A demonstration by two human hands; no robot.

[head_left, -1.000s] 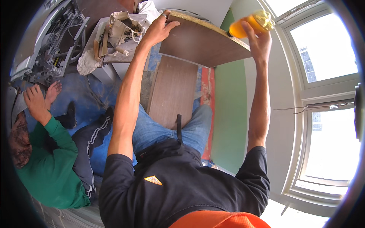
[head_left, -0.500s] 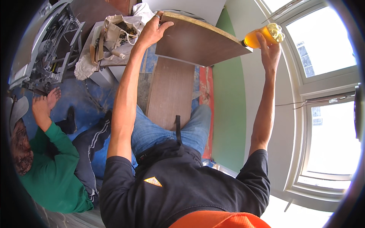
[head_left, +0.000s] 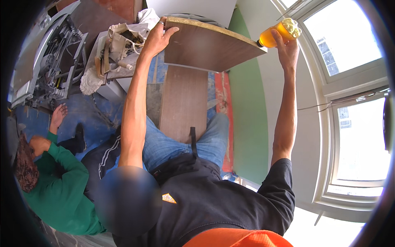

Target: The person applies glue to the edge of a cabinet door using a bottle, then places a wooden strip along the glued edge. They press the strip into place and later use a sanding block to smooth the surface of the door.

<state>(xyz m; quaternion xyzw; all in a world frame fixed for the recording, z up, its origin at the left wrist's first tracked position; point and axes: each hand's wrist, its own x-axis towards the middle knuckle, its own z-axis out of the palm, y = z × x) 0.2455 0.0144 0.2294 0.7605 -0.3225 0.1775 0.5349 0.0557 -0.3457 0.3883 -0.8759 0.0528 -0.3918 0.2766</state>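
My left hand grips the far left corner of a brown board, thumb on its face and fingers behind the edge. The board stands tilted, with its raw yellowish edge turned up. In my right hand is an orange-yellow squeeze bottle, held tilted with its dark tip down at the right end of that edge. The tip looks in contact with the edge or just over it; I cannot tell if anything flows out. Below, a long brown panel runs between my legs.
On the left, a co-worker in a green sleeve sits on the blue floor. Behind is a small table with a cloth tool bag and a rolled tube. Metal machinery stands far left. A green-and-white wall and windows are on the right.
Board, bottle and both my hands sit slightly further left in the picture, along with the surroundings. The bottle tip stays at the board's right end. The co-worker's near hand has moved to their head.
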